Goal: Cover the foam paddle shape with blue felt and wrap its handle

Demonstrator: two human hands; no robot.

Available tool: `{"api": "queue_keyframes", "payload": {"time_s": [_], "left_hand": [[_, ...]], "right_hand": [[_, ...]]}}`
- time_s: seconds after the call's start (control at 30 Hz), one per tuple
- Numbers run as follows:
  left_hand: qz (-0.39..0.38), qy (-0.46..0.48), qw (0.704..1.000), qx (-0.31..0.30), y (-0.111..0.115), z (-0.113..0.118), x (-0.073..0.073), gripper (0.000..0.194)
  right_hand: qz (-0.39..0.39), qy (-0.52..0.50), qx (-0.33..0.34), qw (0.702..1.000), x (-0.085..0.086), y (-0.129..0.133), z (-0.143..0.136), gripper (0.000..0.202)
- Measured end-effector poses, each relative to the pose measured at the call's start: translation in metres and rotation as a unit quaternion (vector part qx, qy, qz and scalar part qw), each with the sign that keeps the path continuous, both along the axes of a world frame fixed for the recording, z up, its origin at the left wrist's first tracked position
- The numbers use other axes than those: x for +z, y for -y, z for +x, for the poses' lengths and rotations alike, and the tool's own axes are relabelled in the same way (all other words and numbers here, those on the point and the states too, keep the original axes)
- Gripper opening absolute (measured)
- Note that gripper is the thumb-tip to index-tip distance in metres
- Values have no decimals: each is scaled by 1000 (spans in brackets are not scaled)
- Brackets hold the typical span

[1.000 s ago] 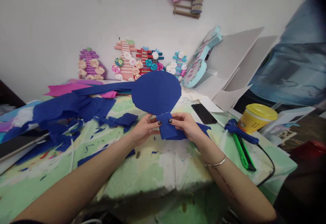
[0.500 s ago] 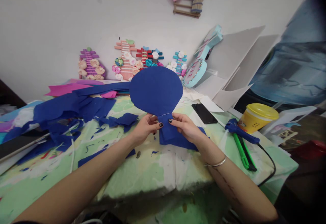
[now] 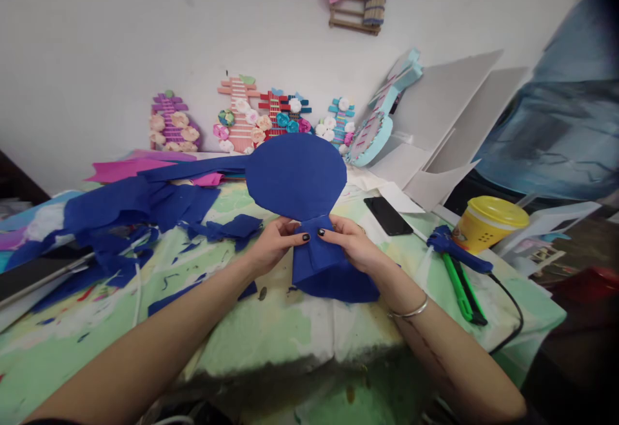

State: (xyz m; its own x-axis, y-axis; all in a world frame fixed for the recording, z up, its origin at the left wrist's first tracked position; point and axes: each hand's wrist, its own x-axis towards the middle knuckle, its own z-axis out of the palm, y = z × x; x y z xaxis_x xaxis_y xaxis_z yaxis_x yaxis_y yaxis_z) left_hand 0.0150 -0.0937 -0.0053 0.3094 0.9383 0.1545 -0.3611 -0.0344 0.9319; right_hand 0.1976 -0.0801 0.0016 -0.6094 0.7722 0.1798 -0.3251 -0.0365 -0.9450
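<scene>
Both hands pinch a dark blue paper-covered shape (image 3: 296,173) at its narrow neck, in the middle of the view. Its broad rounded end points away from me, and a loose blue flap (image 3: 319,264) hangs on the near side. My left hand (image 3: 275,242) is closed on the neck's left edge, thumb on top. On the right edge my right hand (image 3: 355,242) grips it the same way, with a bracelet on that wrist. Fingers under the piece are partly hidden. Whether the covering is crepe paper or felt I cannot tell.
Blue scraps (image 3: 232,228) lie to the left on the stained cloth (image 3: 251,341). A black phone (image 3: 388,215), a blue glue gun (image 3: 459,249), a green utility knife (image 3: 461,289) and a yellow tub (image 3: 491,222) are at the right. Decorated guitar shapes (image 3: 239,115) lean against the wall.
The rounded end has tipped slightly lower. The loose flap below the neck has shifted left and toward me, and both thumbs now press closer together on the neck.
</scene>
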Motion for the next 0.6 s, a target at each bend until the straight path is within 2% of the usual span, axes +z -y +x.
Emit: {"api": "queue_keyframes", "payload": {"time_s": [0.2, 0.37, 0.6], "left_hand": [[-30, -4, 1000, 5, 4, 1, 2, 34], [-54, -59, 996, 38, 6, 0, 3, 34], [4, -124, 990, 72, 6, -1, 3, 38]], "right_hand": [[8, 17, -27, 999, 1, 1, 0, 27], [28, 48, -54, 997, 1, 0, 1, 28], [-6, 57, -57, 997, 0, -1, 4, 27]]}}
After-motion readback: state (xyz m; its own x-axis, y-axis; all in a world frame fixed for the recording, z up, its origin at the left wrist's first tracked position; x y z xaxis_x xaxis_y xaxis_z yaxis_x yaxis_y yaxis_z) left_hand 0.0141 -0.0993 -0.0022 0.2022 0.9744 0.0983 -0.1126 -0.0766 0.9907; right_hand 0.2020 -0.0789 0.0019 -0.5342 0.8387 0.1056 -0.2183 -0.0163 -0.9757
